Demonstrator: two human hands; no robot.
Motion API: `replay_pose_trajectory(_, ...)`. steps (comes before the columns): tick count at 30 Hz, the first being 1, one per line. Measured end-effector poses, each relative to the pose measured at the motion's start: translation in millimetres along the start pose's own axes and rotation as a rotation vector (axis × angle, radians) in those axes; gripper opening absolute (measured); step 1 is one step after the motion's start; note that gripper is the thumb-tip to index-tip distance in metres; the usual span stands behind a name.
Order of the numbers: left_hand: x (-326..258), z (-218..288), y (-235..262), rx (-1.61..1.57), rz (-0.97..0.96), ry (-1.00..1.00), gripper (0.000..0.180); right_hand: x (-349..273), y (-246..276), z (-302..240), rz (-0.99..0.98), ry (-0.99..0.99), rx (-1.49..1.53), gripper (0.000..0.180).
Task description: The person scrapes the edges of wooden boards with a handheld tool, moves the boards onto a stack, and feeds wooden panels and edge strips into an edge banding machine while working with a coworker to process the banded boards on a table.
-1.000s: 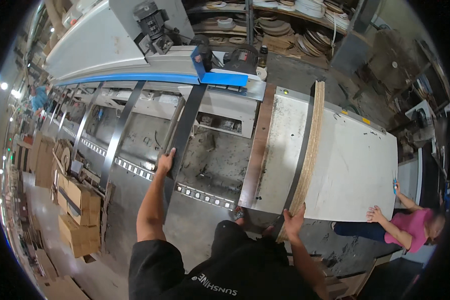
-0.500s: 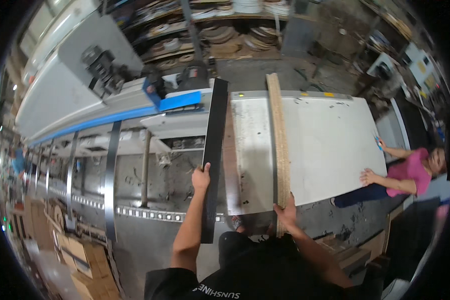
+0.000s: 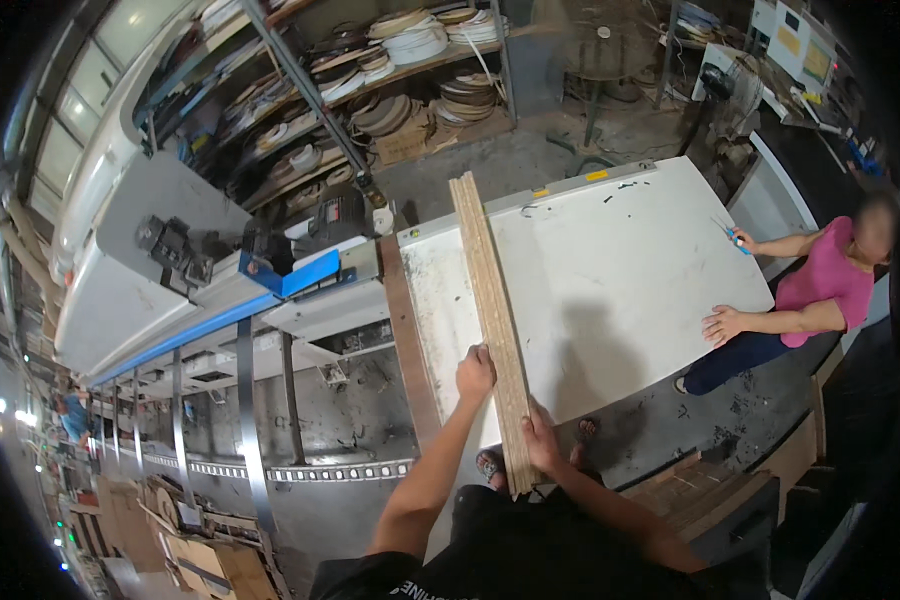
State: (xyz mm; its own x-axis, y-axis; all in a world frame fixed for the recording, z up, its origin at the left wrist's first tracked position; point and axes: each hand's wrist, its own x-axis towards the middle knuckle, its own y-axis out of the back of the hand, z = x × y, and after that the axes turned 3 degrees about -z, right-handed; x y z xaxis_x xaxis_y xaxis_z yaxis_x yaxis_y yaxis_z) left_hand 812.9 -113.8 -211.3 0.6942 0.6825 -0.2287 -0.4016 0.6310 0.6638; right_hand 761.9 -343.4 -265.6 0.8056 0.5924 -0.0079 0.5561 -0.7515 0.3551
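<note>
A narrow stack of particleboard strips (image 3: 497, 310) with raw tan edges facing up is held lengthwise across the white table (image 3: 620, 270). My left hand (image 3: 476, 373) is closed round the stack's left side, near its middle. Lower down, close to my body, my right hand (image 3: 540, 440) grips its right side. Both sets of fingertips are partly hidden by the boards. The stack's near end hangs past the table's front edge, above my feet.
At the right end of the table stands a person in a pink shirt (image 3: 820, 265), one hand on the surface, the other holding a small blue-handled tool (image 3: 739, 240). A large machine with a blue rail (image 3: 185, 340) is on the left. Shelves with rolls of edging (image 3: 410, 45) stand behind.
My left hand has brought its separate black-faced strip rightward against the boards in my right hand. They now form one stack. The view has shifted, and the stack leans leftward at its far end.
</note>
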Motion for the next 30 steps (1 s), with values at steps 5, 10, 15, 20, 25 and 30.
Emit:
replay_pose_trajectory(5,31,44,-8,0.158,0.067,0.222,0.086,-39,49,21,-0.138,-0.477,0.214,0.039)
replay_pose_trajectory(10,105,117,-37,0.353,0.137,0.256,0.134,-78,28,103,-0.337,-0.992,1.152,0.057)
replay_pose_trajectory(15,133,130,-65,0.539,0.115,0.357,0.122,-115,-52,150,-0.857,-0.748,1.901,0.075)
replay_pose_trajectory(20,139,103,-58,0.518,0.202,0.126,0.070,-89,-51,130,-1.025,-1.123,1.781,0.105)
replay_pose_trajectory(25,147,68,-9,0.318,0.215,0.173,0.081,-40,7,61,-1.133,-0.985,1.140,0.132)
replay_pose_trajectory(30,141,90,-46,0.455,0.187,0.241,0.089,-49,18,64,-1.046,-0.992,1.203,0.139)
